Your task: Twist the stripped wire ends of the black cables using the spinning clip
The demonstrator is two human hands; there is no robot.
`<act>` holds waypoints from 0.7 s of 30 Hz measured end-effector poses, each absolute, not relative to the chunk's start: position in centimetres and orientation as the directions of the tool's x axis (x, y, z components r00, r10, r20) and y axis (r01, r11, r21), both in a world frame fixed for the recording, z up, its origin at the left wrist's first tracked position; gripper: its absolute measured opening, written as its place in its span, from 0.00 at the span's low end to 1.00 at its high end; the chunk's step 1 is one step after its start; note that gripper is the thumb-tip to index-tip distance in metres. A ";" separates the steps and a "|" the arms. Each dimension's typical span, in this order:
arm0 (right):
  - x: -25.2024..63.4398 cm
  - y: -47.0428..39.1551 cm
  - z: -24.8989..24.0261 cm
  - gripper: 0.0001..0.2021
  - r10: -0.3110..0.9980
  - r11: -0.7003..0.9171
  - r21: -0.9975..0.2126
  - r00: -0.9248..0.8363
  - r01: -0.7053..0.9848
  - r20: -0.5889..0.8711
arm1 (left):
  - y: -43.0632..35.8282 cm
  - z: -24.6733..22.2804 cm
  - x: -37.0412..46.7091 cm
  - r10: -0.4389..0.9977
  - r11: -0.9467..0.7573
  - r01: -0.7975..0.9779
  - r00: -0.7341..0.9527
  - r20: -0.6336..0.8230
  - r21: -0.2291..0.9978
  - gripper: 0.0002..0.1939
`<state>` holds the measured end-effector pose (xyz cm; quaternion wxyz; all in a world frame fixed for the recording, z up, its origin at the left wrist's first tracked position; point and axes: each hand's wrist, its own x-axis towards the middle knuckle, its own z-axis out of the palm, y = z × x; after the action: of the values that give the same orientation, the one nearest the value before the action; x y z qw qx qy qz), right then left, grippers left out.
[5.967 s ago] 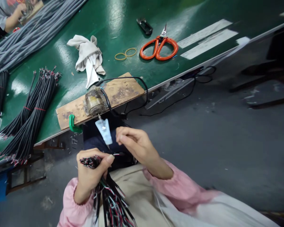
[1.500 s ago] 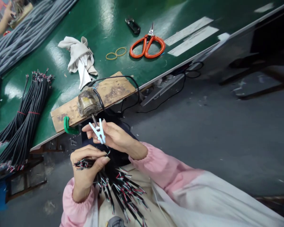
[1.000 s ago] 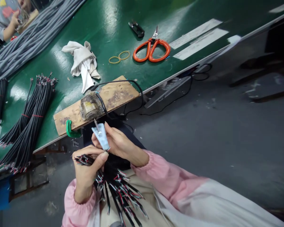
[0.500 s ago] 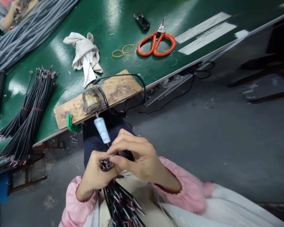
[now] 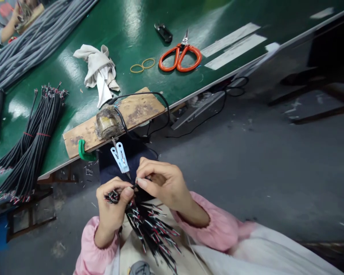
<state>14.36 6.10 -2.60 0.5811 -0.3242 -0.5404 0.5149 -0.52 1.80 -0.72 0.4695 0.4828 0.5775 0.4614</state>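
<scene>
My left hand is closed around a bundle of thin black cables with stripped red, white and black wire ends. The ends fan out below my hand, and a tight cluster shows between thumb and fingers. My right hand is pinched on one black cable beside my left thumb. Just above my fingertips is a light blue clothespin, fixed to the shaft of a small motor. A thin tip points from the clothespin towards the pinched cable. Whether tip and cable touch, I cannot tell.
The motor sits on a wooden board, held by a green clamp at the table edge. On the green table lie tied black cable bundles, a cloth, rubber bands, orange-handled scissors, black snips and grey cables.
The clothespin has turned and now shows its two arms. My left hand has shifted left and tilted, spreading the cable ends wider. A black cable now spans between both hands' fingertips.
</scene>
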 end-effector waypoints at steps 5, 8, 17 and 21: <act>14.9 6.3 -2.9 0.09 0.942 0.234 -0.933 -0.173 -0.273 0.287 | 1.8 -0.2 -0.4 0.981 0.177 0.089 -0.094 -0.168 0.980 0.20; 15.0 6.4 -2.9 0.07 0.930 0.272 -0.933 -0.185 -0.236 0.318 | 1.9 0.1 -0.3 0.976 0.195 0.112 -0.120 -0.182 0.974 0.21; 14.3 5.4 -2.3 0.03 0.857 0.504 -0.856 0.053 0.116 0.512 | 1.9 0.2 0.1 0.963 0.045 0.264 -0.267 0.028 0.964 0.04; 13.7 5.2 -2.0 0.07 0.871 0.489 -0.870 0.026 0.061 0.491 | 2.2 0.2 0.2 0.962 0.062 0.236 -0.273 0.004 0.970 0.04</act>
<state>13.72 5.24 -1.99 0.6073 -0.3799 -0.6130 0.3332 0.25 2.17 0.22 0.3693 0.4767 0.6284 0.4915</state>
